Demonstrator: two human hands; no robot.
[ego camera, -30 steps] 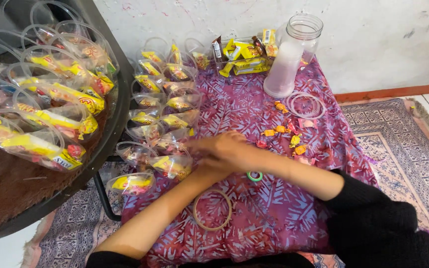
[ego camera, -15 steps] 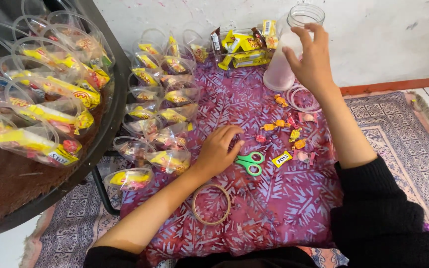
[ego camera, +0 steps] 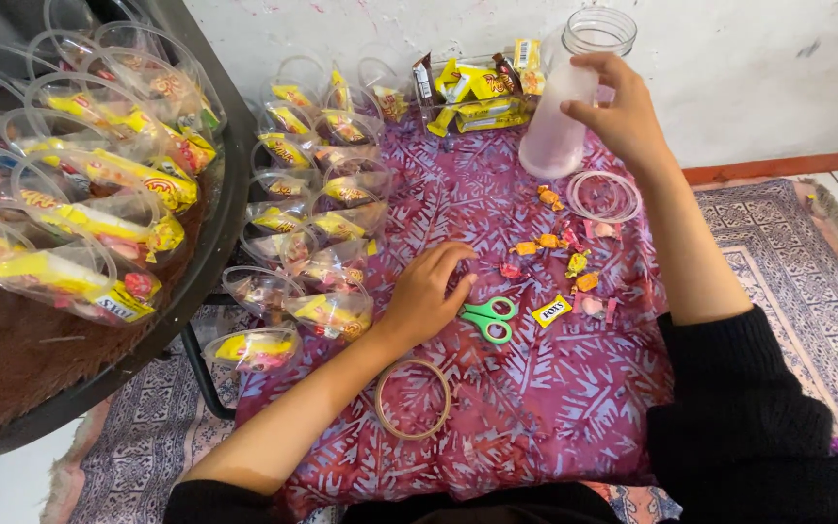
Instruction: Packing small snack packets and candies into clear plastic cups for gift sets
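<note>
the right hand is seen raised at the far side of the cloth, its fingers curled round the upper part of a tall clear jar that stands upright near the white wall; the jar is gripped from its right side, just below the open mouth, and its long axis runs straight up. a clear plastic ring lies flat on the cloth just beside the jar's base, under the right wrist

the left hand is laid palm down on the purple patterned cloth, fingers loosely spread and closed on nothing. green-handled scissors lie just to the right of its fingertips, almost touching, with the handles turned toward the hand and the blades hidden or too small to be made out. a roll of tape lies flat near the left forearm

between the two hands, scattered wrapped sweets in orange, yellow and pink are strewn over the cloth, nearer to the right arm than to the left hand. the jar lies well apart from the left hand, so only the right hand is on it

to the left, many clear round tubs of snacks are packed together, and more are stacked on a dark round table. a clear box of wrapped bars is set against the wall just beside the jar
</note>
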